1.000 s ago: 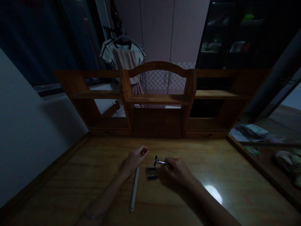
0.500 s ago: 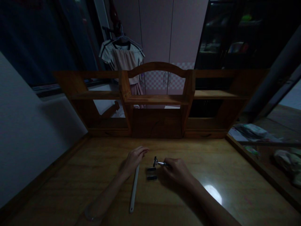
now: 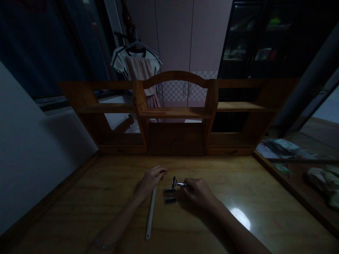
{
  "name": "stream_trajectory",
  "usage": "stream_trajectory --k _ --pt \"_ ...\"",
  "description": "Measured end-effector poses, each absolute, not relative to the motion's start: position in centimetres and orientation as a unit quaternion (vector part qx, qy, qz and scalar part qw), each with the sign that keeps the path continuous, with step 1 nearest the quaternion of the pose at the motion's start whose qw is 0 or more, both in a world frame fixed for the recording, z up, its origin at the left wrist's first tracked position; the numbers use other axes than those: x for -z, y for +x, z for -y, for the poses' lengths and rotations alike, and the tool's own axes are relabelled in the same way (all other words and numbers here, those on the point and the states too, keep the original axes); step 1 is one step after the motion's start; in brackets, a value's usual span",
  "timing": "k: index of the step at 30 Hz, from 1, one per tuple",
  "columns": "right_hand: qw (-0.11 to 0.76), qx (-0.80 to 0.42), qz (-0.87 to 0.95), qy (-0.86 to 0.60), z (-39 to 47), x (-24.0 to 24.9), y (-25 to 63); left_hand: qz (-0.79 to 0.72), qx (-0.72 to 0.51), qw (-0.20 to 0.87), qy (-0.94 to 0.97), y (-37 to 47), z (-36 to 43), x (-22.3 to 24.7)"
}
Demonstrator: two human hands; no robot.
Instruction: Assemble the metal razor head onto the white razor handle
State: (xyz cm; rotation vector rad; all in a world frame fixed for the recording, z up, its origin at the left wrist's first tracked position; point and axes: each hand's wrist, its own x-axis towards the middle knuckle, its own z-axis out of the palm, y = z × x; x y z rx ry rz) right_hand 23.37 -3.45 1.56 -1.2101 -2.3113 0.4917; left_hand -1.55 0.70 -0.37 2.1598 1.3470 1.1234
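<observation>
in the right hand (image 3: 200, 192), a clamped razor (image 3: 180, 183) is partly hidden; left grip (image 3: 151, 180) unclear.

I see a razor (image 3: 180, 183), dark crosswise head, shiny silver neck, rear of handle hidden in the right hand (image 3: 197, 190). Head points left. Just nearer me, two short dark bars (image 3: 171, 200) lie parallel on the tabletop (image 3: 217, 169); can't tell if the head touches the far one. Left of them, I've got a long pale flat strip (image 3: 150, 218) lying lengthwise, hole at near end, far end hidden under the left hand (image 3: 150, 179).
</observation>
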Motion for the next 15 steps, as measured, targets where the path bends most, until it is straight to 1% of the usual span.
stream_trajectory --k 6,15 --pt "0.246 -0.18 0.846 -0.438 3.49 -1.71 23.39 -0.467 -0.383 0.191 0.774 -1.63 -0.54 0.13" --pt "0.237 -0.185 0.843 -0.446 3.63 -1.95 23.34 -0.474 -0.392 0.162 0.772 -1.12 -0.36 -0.17"
